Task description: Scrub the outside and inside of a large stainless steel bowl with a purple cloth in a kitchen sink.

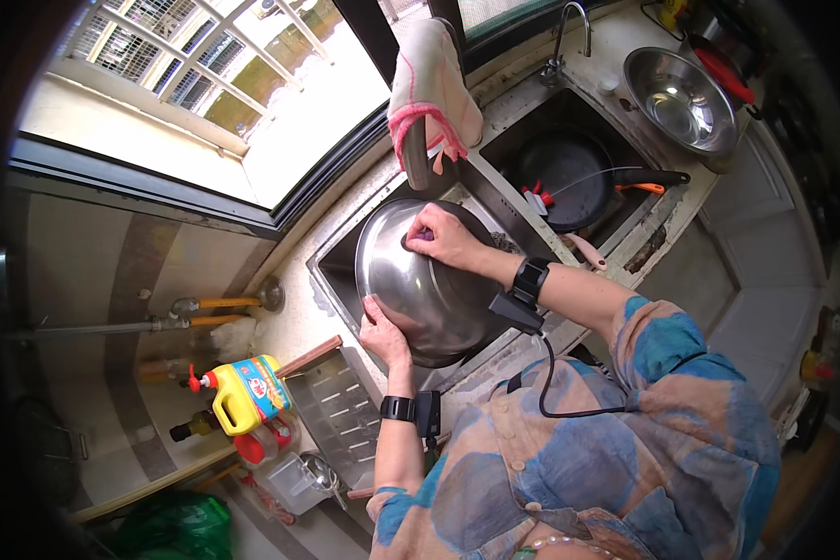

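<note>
A large round shiny metal vessel or lid (420, 301) lies tilted over the near sink basin (332, 262); whether its inner or outer face shows is unclear. My left hand (386, 339) holds its lower left rim. My right hand (442, 239) is on the upper part of its surface, fingers pinched around a small dark purple item (427, 234), mostly hidden by the fingers. A dark scourer-like clump (504, 242) shows just beyond the metal piece. Both wrists wear black straps with small devices, and a cable runs from the right one.
A black frying pan (556, 175) sits in the other sink basin, below the faucet (567, 35). A steel bowl (682, 101) stands right of it. A towel (430, 77) hangs over the near sink. A slotted metal drainer (339, 406) and yellow detergent jug (252, 395) are at left.
</note>
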